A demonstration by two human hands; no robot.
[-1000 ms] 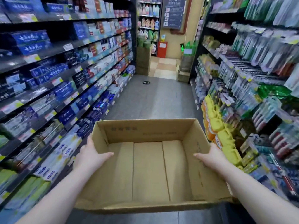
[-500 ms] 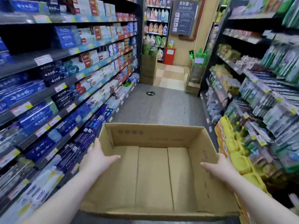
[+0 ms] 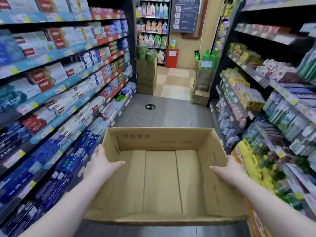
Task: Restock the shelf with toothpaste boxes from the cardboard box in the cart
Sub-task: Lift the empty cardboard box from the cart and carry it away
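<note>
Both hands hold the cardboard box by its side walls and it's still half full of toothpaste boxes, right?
Not quite. The head view shows the left hand and right hand gripping the side walls of the cardboard box, but it is empty: only its bare bottom shows.

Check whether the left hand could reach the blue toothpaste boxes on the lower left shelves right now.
Probably not at once: the left hand is gripping the left wall of the empty cardboard box, with the right hand on the other wall. Nothing stands between it and the blue toothpaste boxes; it would have to let go.
</note>
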